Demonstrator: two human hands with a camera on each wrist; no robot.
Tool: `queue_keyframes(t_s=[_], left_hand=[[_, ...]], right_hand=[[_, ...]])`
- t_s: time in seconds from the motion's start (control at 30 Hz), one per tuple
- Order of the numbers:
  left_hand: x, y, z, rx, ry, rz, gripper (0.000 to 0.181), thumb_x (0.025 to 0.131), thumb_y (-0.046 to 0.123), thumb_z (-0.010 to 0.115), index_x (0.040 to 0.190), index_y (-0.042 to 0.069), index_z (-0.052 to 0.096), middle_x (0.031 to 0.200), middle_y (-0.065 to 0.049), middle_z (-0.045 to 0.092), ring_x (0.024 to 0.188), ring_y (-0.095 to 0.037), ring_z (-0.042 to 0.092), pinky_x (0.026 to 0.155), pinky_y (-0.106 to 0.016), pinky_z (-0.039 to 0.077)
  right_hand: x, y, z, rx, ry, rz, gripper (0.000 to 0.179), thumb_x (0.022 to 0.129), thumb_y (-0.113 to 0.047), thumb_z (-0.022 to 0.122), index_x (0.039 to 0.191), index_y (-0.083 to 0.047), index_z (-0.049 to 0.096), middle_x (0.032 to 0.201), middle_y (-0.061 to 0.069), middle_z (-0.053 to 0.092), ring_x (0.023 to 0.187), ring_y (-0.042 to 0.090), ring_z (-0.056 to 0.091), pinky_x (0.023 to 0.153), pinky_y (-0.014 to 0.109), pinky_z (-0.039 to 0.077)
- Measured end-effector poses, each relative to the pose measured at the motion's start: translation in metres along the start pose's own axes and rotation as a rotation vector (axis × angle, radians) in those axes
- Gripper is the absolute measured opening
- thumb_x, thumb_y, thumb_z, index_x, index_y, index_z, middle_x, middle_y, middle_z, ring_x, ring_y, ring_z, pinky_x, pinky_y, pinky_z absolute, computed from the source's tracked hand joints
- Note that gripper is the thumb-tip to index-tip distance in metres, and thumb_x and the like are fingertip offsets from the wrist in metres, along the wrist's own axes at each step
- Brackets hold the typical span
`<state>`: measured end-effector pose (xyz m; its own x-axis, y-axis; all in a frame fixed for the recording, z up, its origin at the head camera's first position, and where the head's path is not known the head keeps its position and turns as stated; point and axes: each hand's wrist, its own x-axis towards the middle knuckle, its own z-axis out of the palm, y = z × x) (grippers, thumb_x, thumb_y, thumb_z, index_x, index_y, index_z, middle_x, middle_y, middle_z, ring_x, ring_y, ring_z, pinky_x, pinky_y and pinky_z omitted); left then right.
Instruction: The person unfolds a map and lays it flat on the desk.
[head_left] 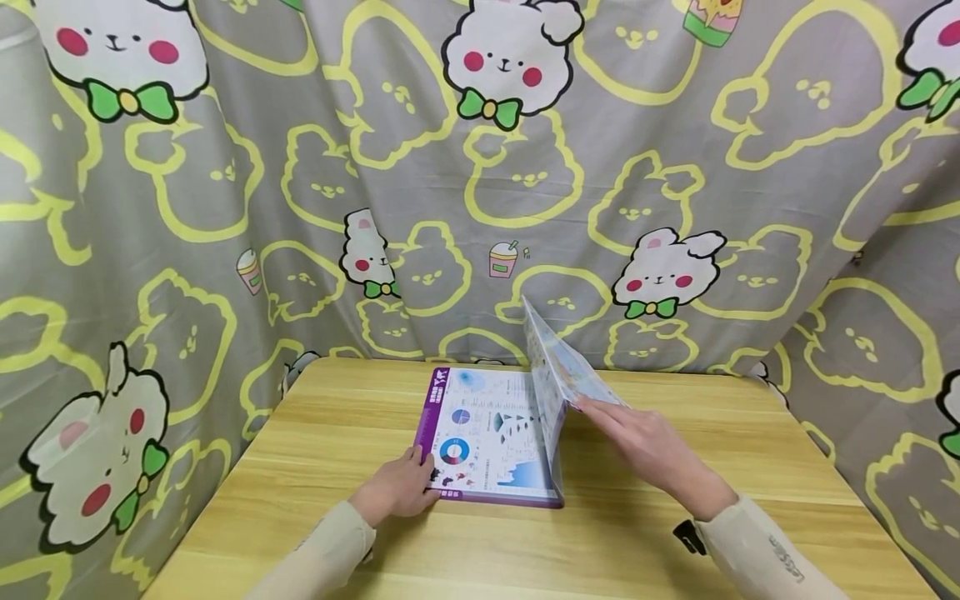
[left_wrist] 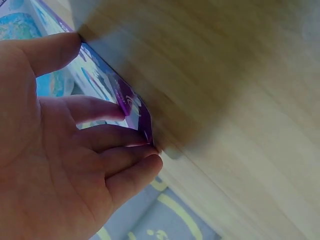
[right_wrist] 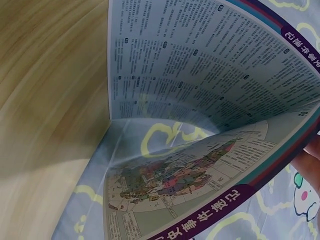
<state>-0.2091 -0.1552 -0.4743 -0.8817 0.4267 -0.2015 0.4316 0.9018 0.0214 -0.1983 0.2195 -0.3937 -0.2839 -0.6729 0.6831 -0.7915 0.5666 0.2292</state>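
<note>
A folding map (head_left: 517, 467) with a purple border lies partly opened on the table, its left panel flat and printed with charts. Its other panels (head_left: 551, 375) stand raised and tilted on the right. At the near left corner, my left hand (head_left: 397, 485) holds the flat panel, thumb along the near edge and fingers along the side, as the left wrist view also shows. My right hand (head_left: 648, 442) pinches the raised panels by their near edge. In the right wrist view, a text panel (right_wrist: 175, 65) and a panel with a coloured map (right_wrist: 180, 175) spread apart; only part of that hand shows.
The wooden table (head_left: 480, 550) extends around the map on both sides. Behind and beside it hangs a grey curtain (head_left: 420, 192) with yellow outlines and cartoon animals. A small black object (head_left: 688, 537) sits by the right sleeve cuff.
</note>
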Motion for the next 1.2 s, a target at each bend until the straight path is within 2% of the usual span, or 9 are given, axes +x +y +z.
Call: queue_keyframes(t_s=[0.2,0.57,0.8,1.2], left_hand=[[0.001,-0.003,0.002,-0.013,-0.005,0.005,0.066,0.094,0.041,0.055,0.137,-0.007,0.043,0.142,-0.029,0.036,0.132,-0.041,0.035,0.106,-0.048,0.033],[-0.004,-0.01,0.0,-0.086,0.004,-0.025,0.069,0.091,0.041,0.059,0.135,-0.01,0.044,0.141,-0.033,0.035,0.132,-0.043,0.034,0.106,-0.05,0.032],[-0.004,-0.017,0.001,-0.102,-0.011,-0.025,0.069,0.091,0.041,0.059,0.136,-0.009,0.043,0.142,-0.032,0.034,0.133,-0.043,0.031,0.107,-0.05,0.031],[-0.007,-0.023,0.0,-0.114,-0.019,-0.035,0.069,0.091,0.04,0.06,0.136,-0.009,0.042,0.143,-0.031,0.033,0.133,-0.043,0.03,0.107,-0.051,0.03]], right_hand=[[-0.004,0.004,-0.002,0.015,0.008,-0.01,0.042,0.103,-0.018,0.027,0.127,0.001,0.056,0.112,0.013,0.066,0.076,0.027,0.068,0.053,0.037,0.055],[-0.01,0.008,-0.008,-0.007,0.015,-0.001,0.041,0.104,-0.02,0.03,0.126,0.0,0.058,0.114,0.012,0.066,0.085,0.027,0.068,0.063,0.04,0.056],[-0.011,0.008,-0.007,-0.018,0.074,-0.015,0.04,0.104,-0.021,0.031,0.125,-0.001,0.059,0.113,0.01,0.067,0.081,0.026,0.068,0.059,0.038,0.056],[-0.014,0.007,-0.008,0.01,0.097,-0.024,0.038,0.103,-0.017,0.033,0.124,0.001,0.059,0.114,0.009,0.066,0.082,0.025,0.068,0.058,0.037,0.056]])
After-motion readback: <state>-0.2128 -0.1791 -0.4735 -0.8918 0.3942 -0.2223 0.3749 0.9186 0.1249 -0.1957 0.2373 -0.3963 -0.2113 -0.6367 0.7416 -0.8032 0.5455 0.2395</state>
